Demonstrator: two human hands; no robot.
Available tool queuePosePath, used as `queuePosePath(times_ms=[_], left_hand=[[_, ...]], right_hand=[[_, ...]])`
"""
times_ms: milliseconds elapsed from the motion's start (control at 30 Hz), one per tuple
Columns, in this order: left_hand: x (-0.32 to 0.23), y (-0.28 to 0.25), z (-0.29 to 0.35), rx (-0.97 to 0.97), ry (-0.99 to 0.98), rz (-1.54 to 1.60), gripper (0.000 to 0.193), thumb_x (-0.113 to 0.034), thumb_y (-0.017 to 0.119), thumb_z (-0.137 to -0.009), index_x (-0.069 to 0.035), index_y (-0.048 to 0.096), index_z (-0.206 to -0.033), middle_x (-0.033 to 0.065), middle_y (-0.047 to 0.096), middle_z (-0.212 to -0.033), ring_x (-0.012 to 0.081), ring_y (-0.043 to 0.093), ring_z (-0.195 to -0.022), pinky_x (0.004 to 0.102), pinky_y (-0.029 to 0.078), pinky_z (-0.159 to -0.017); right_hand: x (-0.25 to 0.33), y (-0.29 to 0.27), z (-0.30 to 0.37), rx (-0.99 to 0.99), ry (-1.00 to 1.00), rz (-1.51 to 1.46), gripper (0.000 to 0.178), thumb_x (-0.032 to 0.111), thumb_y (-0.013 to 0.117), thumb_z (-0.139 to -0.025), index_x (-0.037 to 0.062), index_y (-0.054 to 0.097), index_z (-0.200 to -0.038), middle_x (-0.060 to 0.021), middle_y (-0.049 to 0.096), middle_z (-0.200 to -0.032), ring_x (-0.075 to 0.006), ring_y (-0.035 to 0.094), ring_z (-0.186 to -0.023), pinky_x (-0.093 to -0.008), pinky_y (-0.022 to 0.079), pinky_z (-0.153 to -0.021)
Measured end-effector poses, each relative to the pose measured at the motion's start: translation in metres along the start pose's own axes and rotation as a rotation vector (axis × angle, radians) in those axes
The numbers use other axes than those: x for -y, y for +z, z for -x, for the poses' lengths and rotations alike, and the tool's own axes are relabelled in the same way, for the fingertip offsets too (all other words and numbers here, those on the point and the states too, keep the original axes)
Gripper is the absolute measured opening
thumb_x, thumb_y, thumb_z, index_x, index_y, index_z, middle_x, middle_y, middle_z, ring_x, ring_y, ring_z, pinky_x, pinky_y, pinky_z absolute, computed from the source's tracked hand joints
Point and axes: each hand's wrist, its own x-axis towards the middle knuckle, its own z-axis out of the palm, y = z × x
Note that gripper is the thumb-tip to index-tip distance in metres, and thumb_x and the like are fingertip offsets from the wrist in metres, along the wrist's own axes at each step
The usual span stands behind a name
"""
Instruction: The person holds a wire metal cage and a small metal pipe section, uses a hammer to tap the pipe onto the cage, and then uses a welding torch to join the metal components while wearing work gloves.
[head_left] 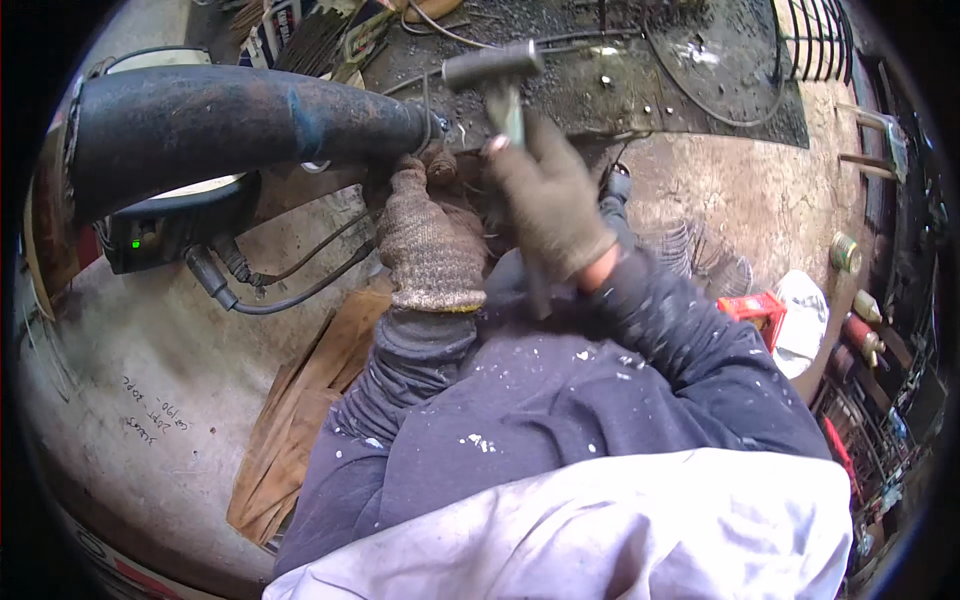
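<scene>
My right hand (550,200), in a worn brown knit glove, is wrapped round the handle of a hammer (492,66). The hammer's metal head is raised just right of the narrow end of a large dark pipe (250,118). That pipe lies across the left, with a blue mark on its side and its wide end at the far left. My left hand (432,232), also gloved, is closed at the pipe's narrow end. A thin rod or wire stands up by its fingers, but what they grip is mostly hidden.
A dark, debris-strewn worktop (700,60) lies ahead, with a cable (740,122) looping over it. Below the pipe sits a black machine (150,240) with a green light and thick cables. Wooden boards (290,440) lie on the floor; a red case (755,315) is at right.
</scene>
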Motion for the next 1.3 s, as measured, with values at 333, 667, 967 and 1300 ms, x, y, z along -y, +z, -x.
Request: queuePosePath(times_ms=[333, 667, 967, 1300], left_hand=[[-0.001, 0.004, 0.008, 0.004, 0.659, -0.981, 0.023, -0.012, 0.068, -0.087, -0.002, 0.064, -0.108, 0.0139, 0.069, -0.097, 0.0316, 0.069, -0.091, 0.0409, 0.053, -0.083], [-0.024, 0.027, 0.018, -0.129, -0.234, 0.423, 0.032, -0.013, 0.068, -0.088, -0.003, 0.061, -0.117, 0.0179, 0.07, -0.104, 0.0323, 0.069, -0.097, 0.0421, 0.053, -0.087], [0.002, -0.004, 0.002, 0.112, 0.425, -0.839, 0.031, -0.016, 0.068, -0.09, 0.0, 0.062, -0.115, 0.0208, 0.069, -0.108, 0.0359, 0.069, -0.099, 0.0443, 0.054, -0.085], [-0.014, 0.005, 0.019, 0.059, 0.509, -1.032, 0.028, -0.013, 0.068, -0.087, 0.0, 0.063, -0.112, 0.0191, 0.07, -0.099, 0.0356, 0.069, -0.093, 0.0432, 0.054, -0.084]], right_hand=[[0.008, -0.004, 0.003, -0.07, 0.026, -0.146, 0.033, 0.029, 0.053, -0.102, 0.0072, 0.05, -0.128, -0.0026, 0.061, -0.082, -0.0098, 0.057, -0.061, -0.0246, 0.049, -0.054], [0.016, -0.005, 0.006, -0.122, -0.018, -0.18, 0.019, 0.021, 0.049, -0.102, 0.0088, 0.047, -0.117, -0.0021, 0.056, -0.077, -0.0097, 0.052, -0.047, -0.0249, 0.044, -0.038], [0.012, -0.004, 0.002, 0.005, 0.034, -0.093, 0.027, 0.026, 0.052, -0.102, 0.0093, 0.05, -0.123, -0.0029, 0.058, -0.083, -0.0097, 0.053, -0.055, -0.0241, 0.045, -0.047], [0.011, -0.004, -0.002, 0.015, 0.133, 0.047, 0.031, 0.027, 0.057, -0.096, 0.0049, 0.059, -0.118, -0.0035, 0.062, -0.082, -0.0098, 0.058, -0.066, -0.0275, 0.049, -0.058]])
